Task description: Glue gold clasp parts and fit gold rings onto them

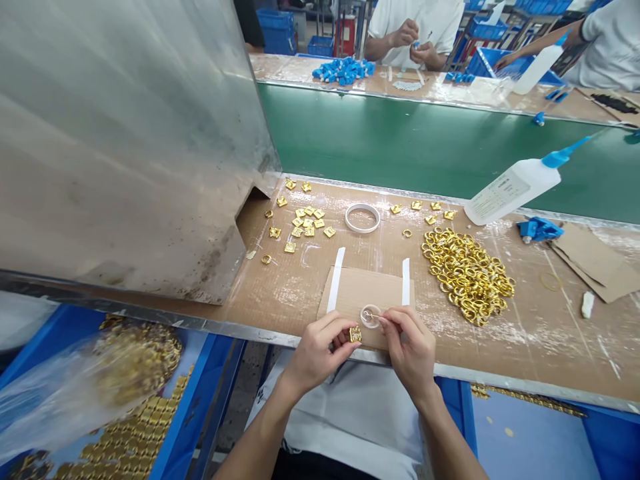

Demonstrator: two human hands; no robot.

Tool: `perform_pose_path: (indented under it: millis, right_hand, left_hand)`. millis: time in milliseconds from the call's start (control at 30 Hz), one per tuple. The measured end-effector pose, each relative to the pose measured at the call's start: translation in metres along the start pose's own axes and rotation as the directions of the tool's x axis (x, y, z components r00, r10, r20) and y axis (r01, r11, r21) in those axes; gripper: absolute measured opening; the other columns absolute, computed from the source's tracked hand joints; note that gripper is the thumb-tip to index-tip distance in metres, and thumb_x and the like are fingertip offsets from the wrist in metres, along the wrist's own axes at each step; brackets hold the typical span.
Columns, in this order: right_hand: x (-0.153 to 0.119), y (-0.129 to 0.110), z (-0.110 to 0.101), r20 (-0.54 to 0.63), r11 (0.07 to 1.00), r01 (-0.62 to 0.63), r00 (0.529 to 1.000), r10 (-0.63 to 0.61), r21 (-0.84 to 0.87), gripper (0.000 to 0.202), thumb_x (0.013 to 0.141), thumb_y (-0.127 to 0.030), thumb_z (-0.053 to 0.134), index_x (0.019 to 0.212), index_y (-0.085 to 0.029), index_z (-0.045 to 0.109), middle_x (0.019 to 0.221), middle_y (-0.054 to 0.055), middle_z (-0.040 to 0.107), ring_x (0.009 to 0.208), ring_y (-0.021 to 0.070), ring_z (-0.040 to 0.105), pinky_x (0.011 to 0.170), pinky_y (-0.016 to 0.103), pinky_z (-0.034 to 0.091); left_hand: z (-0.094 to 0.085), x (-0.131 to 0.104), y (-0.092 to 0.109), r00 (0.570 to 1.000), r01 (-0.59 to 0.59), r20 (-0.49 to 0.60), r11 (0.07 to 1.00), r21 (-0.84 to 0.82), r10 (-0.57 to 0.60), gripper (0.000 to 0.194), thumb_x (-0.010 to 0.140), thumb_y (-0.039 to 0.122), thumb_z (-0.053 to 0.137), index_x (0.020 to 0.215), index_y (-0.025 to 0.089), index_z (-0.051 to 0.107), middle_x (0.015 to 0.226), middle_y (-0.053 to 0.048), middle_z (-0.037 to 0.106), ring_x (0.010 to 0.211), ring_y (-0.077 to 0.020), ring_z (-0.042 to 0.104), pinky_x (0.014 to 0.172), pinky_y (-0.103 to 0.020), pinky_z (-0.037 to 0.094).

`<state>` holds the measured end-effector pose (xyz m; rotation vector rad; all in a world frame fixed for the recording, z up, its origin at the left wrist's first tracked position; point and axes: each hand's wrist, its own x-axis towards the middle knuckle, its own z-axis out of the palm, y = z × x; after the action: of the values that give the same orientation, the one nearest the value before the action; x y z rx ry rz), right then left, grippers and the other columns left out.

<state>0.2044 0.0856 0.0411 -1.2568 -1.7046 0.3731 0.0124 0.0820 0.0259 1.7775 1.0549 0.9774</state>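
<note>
My left hand (326, 347) pinches a square gold-coloured piece (355, 334) with an openwork face at the front edge of the bench. Between the closed fingers of my right hand (411, 340) is a thin stick (376, 316), its tip over or in a small round see-through dish (369, 323). The dish sits on a cardboard sheet (373, 287) held by two white tape strips. To the right lies a heap of gold-coloured rings (467, 277). Several square gold pieces (309, 223) lie to the left, behind my hands.
A tall metal panel (125, 147) walls off the left side. Further back are a white tape roll (363, 218), a tilted bottle with a blue nozzle (515, 190) and a green belt (390, 133). Blue trays (200, 407) stand below the bench. Two people work across the belt.
</note>
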Motion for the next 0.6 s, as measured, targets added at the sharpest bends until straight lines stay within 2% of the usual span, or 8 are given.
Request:
perform_pose_path:
  millis: [133, 233, 333, 600]
  right_hand:
    - [-0.004, 0.001, 0.0, -0.047, 0.986, -0.114, 0.992, 0.12, 0.124, 0.013, 0.097, -0.019, 0.061, 0.086, -0.021, 0.067, 0.08, 0.002, 0.067, 0.064, 0.0139, 0.064, 0.056, 0.023, 0.053]
    - [-0.01, 0.002, 0.001, -0.067, 0.928, -0.248, 0.959, 0.276, 0.279, 0.013, 0.098, -0.027, 0.062, 0.09, -0.02, 0.069, 0.085, 0.005, 0.072, 0.056, 0.0126, 0.063, 0.048, 0.023, 0.052]
    - [-0.014, 0.001, 0.002, -0.059, 0.863, -0.33, 0.923, 0.379, 0.382, 0.016, 0.097, -0.033, 0.065, 0.091, -0.02, 0.07, 0.081, 0.005, 0.075, 0.052, 0.0117, 0.063, 0.045, 0.021, 0.052]
    - [-0.013, 0.001, 0.004, -0.075, 0.83, -0.356, 0.902, 0.426, 0.429, 0.019, 0.096, -0.036, 0.067, 0.09, -0.018, 0.072, 0.08, 0.006, 0.076, 0.049, 0.0104, 0.061, 0.044, 0.02, 0.052]
  left_hand:
    - [0.0, 0.0, 0.0, 1.0, -0.004, 0.006, 1.0, 0.015, 0.003, 0.013, 0.093, 0.018, 0.066, 0.104, 0.013, 0.068, 0.085, -0.003, 0.062, 0.063, -0.011, 0.059, 0.057, -0.02, 0.051]
    - [0.001, 0.0, 0.0, 1.0, -0.009, 0.003, 1.0, 0.018, 0.009, 0.012, 0.093, 0.019, 0.065, 0.103, 0.013, 0.068, 0.084, -0.003, 0.061, 0.064, -0.0113, 0.059, 0.056, -0.02, 0.05]
    - [0.002, 0.0, 0.0, 1.0, 0.003, 0.002, 0.999, 0.036, -0.003, 0.012, 0.093, 0.02, 0.065, 0.103, 0.014, 0.068, 0.083, -0.003, 0.061, 0.064, -0.0113, 0.058, 0.056, -0.02, 0.05]
    - [0.002, 0.001, 0.002, 1.0, -0.008, 0.015, 0.999, 0.04, 0.008, 0.011, 0.093, 0.019, 0.064, 0.102, 0.013, 0.068, 0.084, -0.004, 0.061, 0.064, -0.0115, 0.059, 0.056, -0.019, 0.05]
